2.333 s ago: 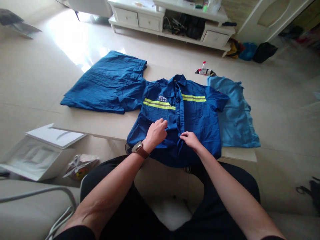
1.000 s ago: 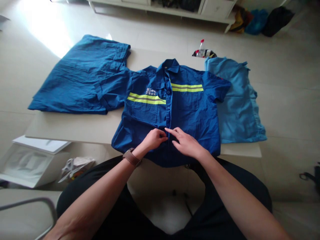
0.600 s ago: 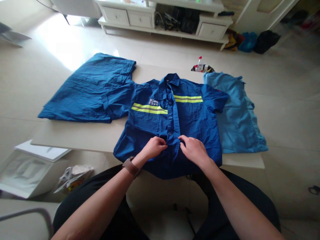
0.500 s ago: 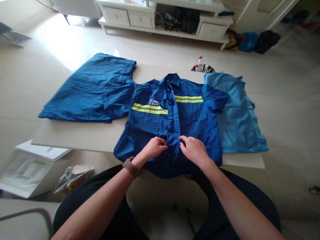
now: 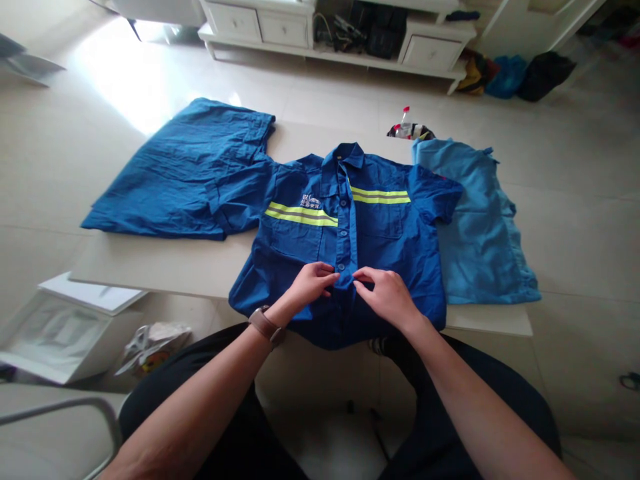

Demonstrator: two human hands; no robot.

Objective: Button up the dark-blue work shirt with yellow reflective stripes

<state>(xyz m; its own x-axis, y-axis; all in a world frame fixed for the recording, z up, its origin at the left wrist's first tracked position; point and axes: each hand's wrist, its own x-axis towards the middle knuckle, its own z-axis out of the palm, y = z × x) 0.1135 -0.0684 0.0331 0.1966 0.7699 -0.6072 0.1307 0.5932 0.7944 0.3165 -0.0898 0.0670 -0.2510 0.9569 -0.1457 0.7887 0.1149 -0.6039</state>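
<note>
From my remote seat I look down on a dark blue shirt [image 5: 385, 247] with yellow reflective bands. It lies face up on a low table [image 5: 165, 263], collar away from me, and its hem hangs a little over the near edge. The left hand [image 5: 313, 283] and the right hand [image 5: 387, 297] meet at the lower part of the button strip [image 5: 345, 233], just below a button [image 5: 342, 266]. Each hand is curled, and its thumb and first fingers pinch the cloth of the shirt, the left hand on the left side of the strip and the right hand on the right side. The fingertips of the two hands are almost touching. I cannot tell if a button is between them. A brown watch [image 5: 265, 325] is on the left wrist. To the left of the shirt lies another dark blue garment [image 5: 195, 170], touching its sleeve. To the right lies a light blue garment [image 5: 475, 227], partly under the other sleeve. A small bottle [image 5: 405, 123] lies at the far edge of the table. On the floor at the left there is a white box [image 5: 65, 327], and a white cabinet [image 5: 280, 27] stands at the far wall.
</note>
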